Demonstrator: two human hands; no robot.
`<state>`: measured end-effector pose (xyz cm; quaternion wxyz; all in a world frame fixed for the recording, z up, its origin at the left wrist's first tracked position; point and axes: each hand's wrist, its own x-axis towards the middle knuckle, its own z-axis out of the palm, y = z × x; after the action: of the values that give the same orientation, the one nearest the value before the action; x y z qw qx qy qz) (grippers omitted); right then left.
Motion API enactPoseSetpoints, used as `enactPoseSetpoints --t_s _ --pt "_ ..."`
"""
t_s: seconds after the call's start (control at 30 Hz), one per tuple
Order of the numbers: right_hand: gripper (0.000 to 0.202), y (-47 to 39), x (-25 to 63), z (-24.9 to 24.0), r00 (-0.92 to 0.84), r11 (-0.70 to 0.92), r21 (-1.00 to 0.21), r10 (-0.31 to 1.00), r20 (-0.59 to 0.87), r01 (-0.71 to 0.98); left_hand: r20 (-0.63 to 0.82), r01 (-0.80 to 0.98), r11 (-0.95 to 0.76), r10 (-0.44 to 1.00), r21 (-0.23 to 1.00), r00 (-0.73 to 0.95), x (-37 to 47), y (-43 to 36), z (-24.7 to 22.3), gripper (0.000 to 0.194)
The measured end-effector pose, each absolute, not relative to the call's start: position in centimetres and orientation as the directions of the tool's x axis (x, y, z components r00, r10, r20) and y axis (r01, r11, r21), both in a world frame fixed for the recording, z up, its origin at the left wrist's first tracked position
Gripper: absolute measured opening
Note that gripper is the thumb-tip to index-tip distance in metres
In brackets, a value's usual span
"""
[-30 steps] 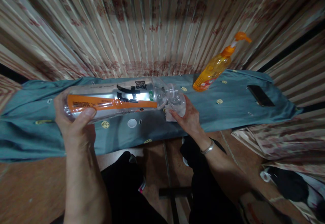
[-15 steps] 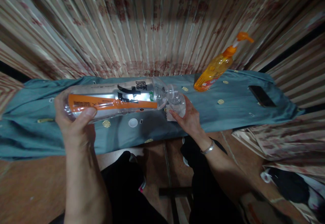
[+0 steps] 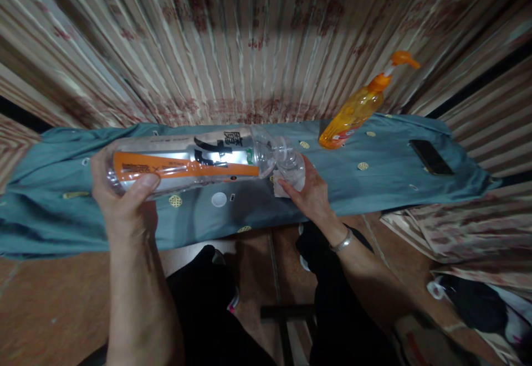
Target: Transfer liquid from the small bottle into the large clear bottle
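My left hand (image 3: 128, 180) is wrapped round the base end of a large clear plastic bottle (image 3: 226, 153) with a silver and orange label. It lies almost level above the cloth, its neck pointing right. My right hand (image 3: 310, 189) grips a small clear container (image 3: 291, 165) at the bottle's mouth; whether the two touch or overlap I cannot tell. A whitish piece (image 3: 283, 186), like paper or a label, shows under my right thumb. No liquid can be made out in the bottle.
Behind to the right, an orange pump bottle (image 3: 353, 111) stands on the teal patterned cloth (image 3: 257, 211). Farther right lies a black phone (image 3: 430, 156). A white disc (image 3: 219, 199) is below the bottle. Striped curtains (image 3: 233, 50) hang close behind the narrow surface.
Both hands hold the bottle and the small container almost as before. The whole view has shifted very slightly.
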<state>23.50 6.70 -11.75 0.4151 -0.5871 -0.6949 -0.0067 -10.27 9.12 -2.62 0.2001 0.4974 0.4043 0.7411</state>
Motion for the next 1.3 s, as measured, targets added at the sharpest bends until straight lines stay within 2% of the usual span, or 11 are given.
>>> enactPoseSetpoints --t_s 0.2,0.43,0.87,1.1,1.3 --pt "0.085 6.70 23.56 -11.71 0.040 0.305 -0.489 0.817 0.575 0.817 0.605 0.230 -0.563 0.697 0.794 -0.385 -10.28 9.11 -2.75 0.057" --pt "0.083 6.73 23.53 -11.78 0.027 0.328 -0.464 0.794 0.608 0.823 0.609 0.251 -0.556 0.693 0.792 -0.387 -10.60 9.26 -3.01 0.061" --pt "0.084 6.62 23.47 -11.59 0.030 0.314 -0.459 0.799 0.601 0.831 0.605 0.167 -0.594 0.689 0.787 -0.399 -10.56 9.21 -2.86 0.060" --pt "0.086 6.73 23.71 -12.02 0.014 0.319 -0.441 0.797 0.604 0.839 0.581 0.144 -0.582 0.693 0.800 -0.427 -10.65 9.39 -2.96 0.072" --pt "0.085 6.70 23.68 -12.02 0.000 0.341 -0.421 0.777 0.629 0.840 0.586 0.100 -0.605 0.696 0.790 -0.416 -10.75 9.41 -3.02 0.066"
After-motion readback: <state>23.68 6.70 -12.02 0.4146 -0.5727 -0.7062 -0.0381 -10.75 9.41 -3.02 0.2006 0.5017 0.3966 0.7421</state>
